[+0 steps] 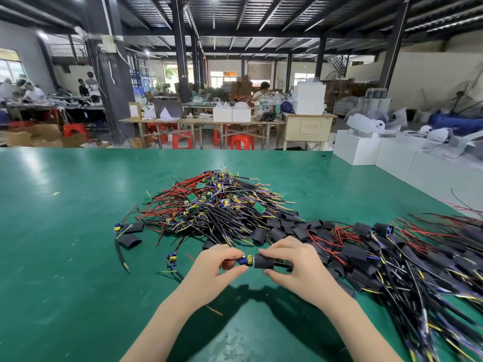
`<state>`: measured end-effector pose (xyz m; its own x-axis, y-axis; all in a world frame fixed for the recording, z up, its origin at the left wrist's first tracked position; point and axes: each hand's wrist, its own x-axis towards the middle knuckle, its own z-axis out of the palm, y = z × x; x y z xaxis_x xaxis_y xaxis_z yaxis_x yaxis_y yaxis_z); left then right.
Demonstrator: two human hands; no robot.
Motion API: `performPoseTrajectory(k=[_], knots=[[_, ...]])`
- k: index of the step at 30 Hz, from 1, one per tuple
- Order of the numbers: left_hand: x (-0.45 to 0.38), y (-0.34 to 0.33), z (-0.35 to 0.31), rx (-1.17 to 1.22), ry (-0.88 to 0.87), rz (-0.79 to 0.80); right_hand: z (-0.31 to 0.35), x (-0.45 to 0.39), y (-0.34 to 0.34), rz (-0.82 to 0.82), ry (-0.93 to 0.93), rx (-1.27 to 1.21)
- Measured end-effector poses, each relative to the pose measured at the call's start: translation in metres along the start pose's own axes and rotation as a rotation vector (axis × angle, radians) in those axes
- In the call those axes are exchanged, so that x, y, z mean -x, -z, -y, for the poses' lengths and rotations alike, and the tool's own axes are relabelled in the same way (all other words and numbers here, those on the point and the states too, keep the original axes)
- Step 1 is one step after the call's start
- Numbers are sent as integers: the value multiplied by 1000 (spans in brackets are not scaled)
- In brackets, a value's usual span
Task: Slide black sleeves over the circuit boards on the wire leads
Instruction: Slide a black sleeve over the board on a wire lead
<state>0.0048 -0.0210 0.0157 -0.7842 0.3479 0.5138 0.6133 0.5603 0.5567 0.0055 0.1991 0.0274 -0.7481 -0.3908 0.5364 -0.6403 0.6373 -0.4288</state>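
Green matting (65, 231) covers the wide workbench, behind which a dim factory hall with dark steel columns, red plastic stools (241, 142) and distant seated workers can be seen. Toward the left of the bench, two loose flattened black sleeves (130, 241) are laid beside a stray lead with a blue capacitor. At the centre, a large heap of unsleeved circuit boards on red, black and yellow wire leads (211, 205) is piled up. Just in front of the heap, one small bare circuit board (171, 258) is lying alone on the mat.

Nearer the camera, the left hand (218, 270) is seen with its thumb and fingers curled and pinched on the wire end of a small board with blue and yellow components (245, 260), which is held just above the mat. The other end of that board is already entered into the mouth of a black tubular sleeve (264, 262), so that only the component end is exposed. The sleeve is gripped by the right hand (295, 267), thumb beneath and fingers curled over the top. The two hands are held close together, almost touching.

On the right, a spread of finished leads with black sleeves over their boards (392, 257) is laid out, reaching the bench edge, beyond which white cartons (366, 150) are stacked.
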Motion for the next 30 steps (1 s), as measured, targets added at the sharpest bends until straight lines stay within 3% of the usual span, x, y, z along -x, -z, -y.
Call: performPoseTrajectory(k=[5, 14, 18, 30], knots=[[0, -2, 0, -92, -77, 9, 3, 0, 2, 53, -52, -56], [0, -1, 0, -14, -41, 6, 1, -1, 3, 43, -180, -66], [1, -2, 1, 3, -13, 50, -2, 0, 3, 28, -270, -196], [0, 0, -2, 82, 69, 76, 3, 0, -1, 12, -251, -320]])
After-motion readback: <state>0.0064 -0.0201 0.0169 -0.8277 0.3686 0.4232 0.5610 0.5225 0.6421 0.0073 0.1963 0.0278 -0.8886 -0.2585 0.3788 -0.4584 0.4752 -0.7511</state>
